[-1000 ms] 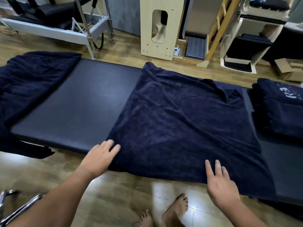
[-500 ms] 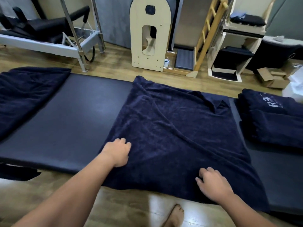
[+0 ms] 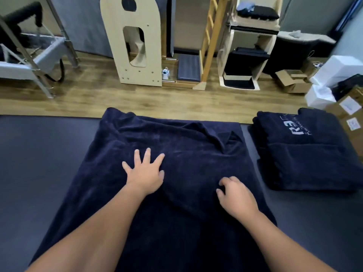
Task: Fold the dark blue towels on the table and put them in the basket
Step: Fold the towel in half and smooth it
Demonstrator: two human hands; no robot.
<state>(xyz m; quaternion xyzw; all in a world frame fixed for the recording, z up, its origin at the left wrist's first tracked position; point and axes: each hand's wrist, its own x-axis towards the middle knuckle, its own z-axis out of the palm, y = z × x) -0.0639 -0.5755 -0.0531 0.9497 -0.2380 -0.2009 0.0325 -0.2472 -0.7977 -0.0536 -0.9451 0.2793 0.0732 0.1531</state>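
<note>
1. The near end of the dark blue towel (image 3: 176, 193) runs out past the bottom edge of the frame, partly covered by both forearms, so where it ends cannot be seen. The black padded table (image 3: 39, 163) is cut off at the left, right and bottom edges. No basket can be made out anywhere in the picture.
2. The towel lies spread across the middle of the table, from centre frame down to the bottom; its far right corner is rumpled into folds.
3. The left hand (image 3: 145, 171) lies flat on the towel at centre frame, fingers straight and spread wide, palm down.
4. The right hand (image 3: 235, 195) rests on the towel just right of centre, lower than the left, its fingers curled under; whether they pinch the cloth cannot be told.
5. A stack of folded towels (image 3: 306, 154) sits on the table at the right, apart from the spread towel with a strip of bare table between. Its top shows pale lettering, read sideways as "R3"; the smaller line beside it is too blurred to read.
6. Cardboard boxes (image 3: 349, 108) at the right edge carry white labels, unreadable.
</note>
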